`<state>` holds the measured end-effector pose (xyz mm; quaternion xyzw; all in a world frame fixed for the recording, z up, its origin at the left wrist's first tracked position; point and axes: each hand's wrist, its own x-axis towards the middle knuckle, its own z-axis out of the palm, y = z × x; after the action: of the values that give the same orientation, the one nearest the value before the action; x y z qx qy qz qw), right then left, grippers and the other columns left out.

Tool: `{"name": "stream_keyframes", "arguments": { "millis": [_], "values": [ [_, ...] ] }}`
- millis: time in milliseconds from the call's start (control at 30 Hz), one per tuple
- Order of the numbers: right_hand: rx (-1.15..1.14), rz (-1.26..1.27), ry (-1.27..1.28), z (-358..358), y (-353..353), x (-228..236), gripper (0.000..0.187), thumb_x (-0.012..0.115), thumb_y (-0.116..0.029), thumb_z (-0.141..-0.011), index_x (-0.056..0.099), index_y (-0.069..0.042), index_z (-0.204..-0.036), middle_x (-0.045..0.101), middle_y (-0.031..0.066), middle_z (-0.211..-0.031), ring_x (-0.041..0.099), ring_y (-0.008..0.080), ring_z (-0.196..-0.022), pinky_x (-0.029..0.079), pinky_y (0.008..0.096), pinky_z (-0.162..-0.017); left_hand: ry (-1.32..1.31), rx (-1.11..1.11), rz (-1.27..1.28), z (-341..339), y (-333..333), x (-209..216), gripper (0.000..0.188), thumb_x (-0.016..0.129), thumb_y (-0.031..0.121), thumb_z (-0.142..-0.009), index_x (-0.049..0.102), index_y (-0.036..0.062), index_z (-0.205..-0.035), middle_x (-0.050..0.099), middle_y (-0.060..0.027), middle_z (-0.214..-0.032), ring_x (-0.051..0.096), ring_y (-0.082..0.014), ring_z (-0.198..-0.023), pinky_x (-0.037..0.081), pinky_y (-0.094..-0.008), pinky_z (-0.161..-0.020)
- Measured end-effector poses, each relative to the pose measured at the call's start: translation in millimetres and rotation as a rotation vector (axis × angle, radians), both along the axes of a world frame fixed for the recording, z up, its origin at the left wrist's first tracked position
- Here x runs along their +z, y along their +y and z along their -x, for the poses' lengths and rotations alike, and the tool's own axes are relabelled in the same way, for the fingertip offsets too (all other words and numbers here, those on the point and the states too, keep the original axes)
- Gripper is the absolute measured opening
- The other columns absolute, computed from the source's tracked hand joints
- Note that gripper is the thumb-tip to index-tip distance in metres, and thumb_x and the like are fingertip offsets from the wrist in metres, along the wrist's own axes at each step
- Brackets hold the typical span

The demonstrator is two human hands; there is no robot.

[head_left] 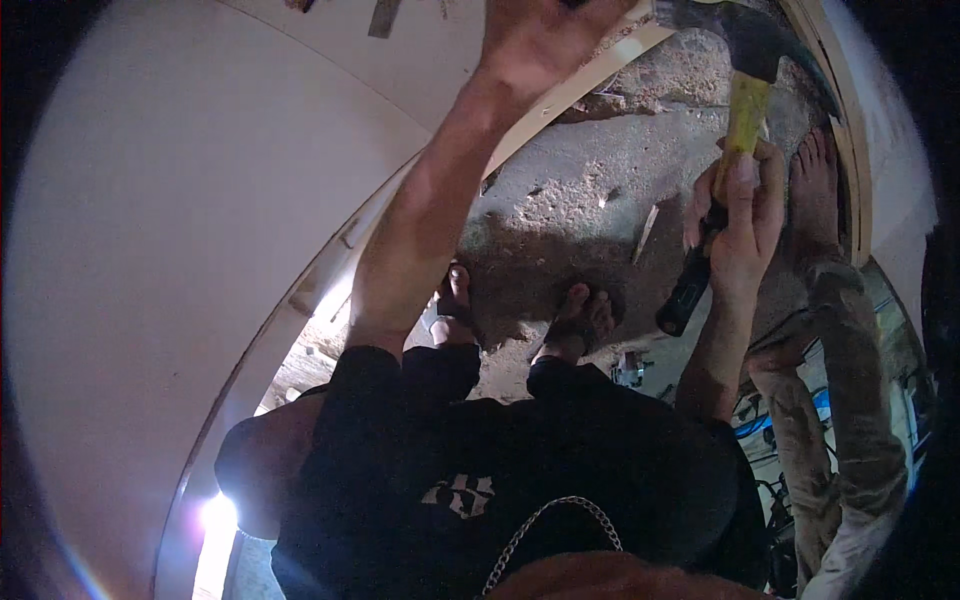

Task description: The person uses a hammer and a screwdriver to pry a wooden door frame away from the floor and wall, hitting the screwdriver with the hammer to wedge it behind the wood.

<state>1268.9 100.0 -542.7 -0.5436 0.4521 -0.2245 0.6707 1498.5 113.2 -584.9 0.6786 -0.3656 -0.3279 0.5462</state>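
Two hands worked: our right hand [738,215] gripped the hammer [735,150]; our left hand [535,40] steadied the wooden strip [590,80], grip unclear. Small, careful taps seemed best.

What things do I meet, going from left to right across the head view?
White board → wooden edge strip → left hand pressed on the strip → hammer with a yellow handle, held in the right hand → another person's bare foot.

1 hammer [735,130], yellow shaft w/ black grip, at 2 o'clock. 2 hands: left [535,40] at 12, right [740,225] at 3. 2 sandalled feet at centre; 1 bare foot [815,190] of another person, at 3.
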Motion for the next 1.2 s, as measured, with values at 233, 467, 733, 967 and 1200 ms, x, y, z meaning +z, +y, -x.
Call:
{"name": "stream_keyframes", "arguments": {
  "millis": [233,467,733,967,1200],
  "values": [
    [-0.031,0.04,-0.034,5,-17,10,0.029,0.042,-0.026,-0.105,0.047,-0.001,-0.118,0.051,0.0045,-0.065,0.044,0.0078,-0.043,0.036,0.0221,-0.036,-0.129,-0.001,-0.197,6,-16,-8,0.031,0.073,0.028,-0.088,0.06,0.0,-0.084,0.055,-0.0047,-0.067,0.047,-0.0128,-0.06,0.044,-0.0291,-0.059],
    [0.006,0.153,-0.049,5,-28,14,0.035,0.041,-0.031,-0.105,0.047,0.0,-0.121,0.051,0.0046,-0.068,0.044,0.007,-0.045,0.036,0.021,-0.037,-0.174,-0.145,0.085,10,0,-20,0.023,0.069,0.019,-0.09,0.055,0.0033,-0.083,0.049,-0.0023,-0.068,0.042,-0.0091,-0.061,0.04,-0.026,-0.058],
    [0.097,0.182,-0.047,10,-41,-8,0.033,0.042,-0.03,-0.104,0.048,-0.002,-0.122,0.05,0.0022,-0.068,0.043,0.0061,-0.044,0.035,0.021,-0.037,-0.213,-0.121,-0.254,15,-11,-33,0.036,0.072,0.027,-0.086,0.049,0.0026,-0.074,0.043,-0.0025,-0.064,0.036,-0.0121,-0.059,0.035,-0.0294,-0.055],
    [0.21,0.186,0.032,-2,-68,-13,0.029,0.041,-0.029,-0.105,0.048,-0.004,-0.118,0.048,0.0009,-0.069,0.042,0.0067,-0.048,0.036,0.0229,-0.042,-0.175,-0.18,-0.311,12,-15,-30,0.043,0.076,0.027,-0.081,0.041,0.0065,-0.066,0.036,0.0001,-0.06,0.031,-0.0118,-0.058,0.03,-0.0321,-0.054],
    [0.215,-0.224,0.013,-8,-97,-1,0.025,0.039,-0.027,-0.105,0.047,-0.005,-0.112,0.045,0.0,-0.07,0.042,0.0076,-0.054,0.038,0.025,-0.048,-0.138,-0.179,-0.366,17,-16,-24,0.042,0.077,0.024,-0.08,0.041,0.0079,-0.066,0.036,0.0006,-0.06,0.032,-0.0112,-0.057,0.031,-0.0305,-0.054]
  ]
}}
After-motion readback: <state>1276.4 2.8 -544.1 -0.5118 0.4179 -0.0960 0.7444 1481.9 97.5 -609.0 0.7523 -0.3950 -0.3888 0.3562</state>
